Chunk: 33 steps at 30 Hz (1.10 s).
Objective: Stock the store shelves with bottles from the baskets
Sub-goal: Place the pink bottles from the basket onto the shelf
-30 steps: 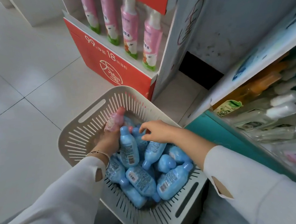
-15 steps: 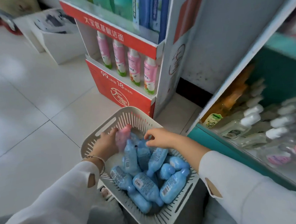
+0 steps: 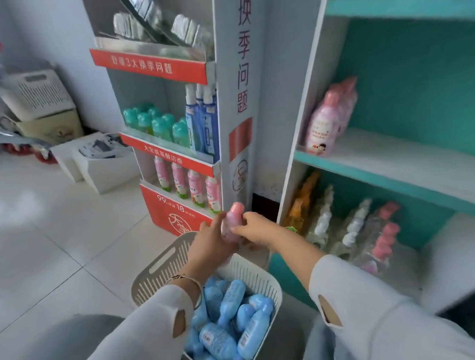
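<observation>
Pink bottle [image 3: 230, 224]: upright, held above the basket, between both hands.
Left hand [image 3: 208, 248]: fingers wrapped round its lower body.
Right hand [image 3: 257, 230]: fingertips pinching its side.
Basket [image 3: 153, 271]: on the floor below, holding blue bottles [image 3: 231, 322].
Teal shelf [image 3: 397, 167]: to the right.

Of the pink bottle [image 3: 232, 217] we see only cap and one side; the left hand [image 3: 210, 249] and right hand [image 3: 259, 230] cover the rest. The basket [image 3: 149, 285] is cut off below; the lower-shelf bottles [image 3: 352, 230] are blurred.
</observation>
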### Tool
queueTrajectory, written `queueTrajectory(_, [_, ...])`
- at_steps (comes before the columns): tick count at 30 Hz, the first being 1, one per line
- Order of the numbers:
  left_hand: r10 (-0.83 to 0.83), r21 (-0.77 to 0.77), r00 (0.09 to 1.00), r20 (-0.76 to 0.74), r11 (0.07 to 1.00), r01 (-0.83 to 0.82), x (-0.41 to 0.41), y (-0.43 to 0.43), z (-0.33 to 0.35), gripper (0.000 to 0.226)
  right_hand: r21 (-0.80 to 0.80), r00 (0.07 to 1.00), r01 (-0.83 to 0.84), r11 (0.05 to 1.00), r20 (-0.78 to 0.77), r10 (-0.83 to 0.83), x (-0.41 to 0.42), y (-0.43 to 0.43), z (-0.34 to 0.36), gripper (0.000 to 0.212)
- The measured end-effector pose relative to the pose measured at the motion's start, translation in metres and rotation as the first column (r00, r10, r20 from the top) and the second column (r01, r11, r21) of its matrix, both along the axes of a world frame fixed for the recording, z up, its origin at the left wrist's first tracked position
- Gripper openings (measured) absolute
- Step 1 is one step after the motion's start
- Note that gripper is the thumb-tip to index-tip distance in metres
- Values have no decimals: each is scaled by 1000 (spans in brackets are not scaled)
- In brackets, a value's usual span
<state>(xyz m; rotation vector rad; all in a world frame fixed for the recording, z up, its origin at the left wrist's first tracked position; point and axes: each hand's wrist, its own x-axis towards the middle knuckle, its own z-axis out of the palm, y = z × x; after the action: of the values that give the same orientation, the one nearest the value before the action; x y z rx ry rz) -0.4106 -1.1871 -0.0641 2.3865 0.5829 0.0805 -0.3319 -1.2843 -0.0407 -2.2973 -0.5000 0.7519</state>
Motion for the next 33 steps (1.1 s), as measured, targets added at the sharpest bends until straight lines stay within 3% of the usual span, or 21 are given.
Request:
queueTrajectory(4, [-37, -7, 985, 166, 999, 38, 6, -40, 43, 80, 238, 970, 240, 941, -100, -222, 1, -22, 26, 69])
queueTrajectory(10, [-149, -136, 962, 228, 974, 183, 17, -62, 87, 68, 371, 947, 321, 871, -123, -297, 20, -66, 67, 84])
queueTrajectory(14, [-168, -316, 966, 195, 922, 224, 26, -73, 109, 62, 548, 937, 347, 761, -244, -251, 33, -94, 85, 68])
queueTrajectory(16, [-172, -322, 958, 228, 915, 241, 33, -79, 116, 62, 617, 937, 346, 707, -273, -219, 36, -104, 93, 60])
queueTrajectory(22, [-152, -250, 909, 389, 932, 262, 63, -110, 144, 67, 631, 944, 296, 717, -81, -319, 51, -128, 120, 60])
queueTrajectory(25, [-194, -221, 877, 440, 923, 315, 83, -132, 161, 65, 661, 906, 335, 671, -32, -421, 68, -150, 135, 61])
queueTrajectory(29, [-363, -52, 840, 402, 907, 417, 112, -158, 180, 55, 713, 857, 391, 582, -51, -513, 103, -185, 146, 51])
queueTrajectory(33, [-446, 85, 850, 278, 893, 441, 151, -173, 177, 53, 650, 778, 432, 625, 83, -623, 140, -209, 150, 50])
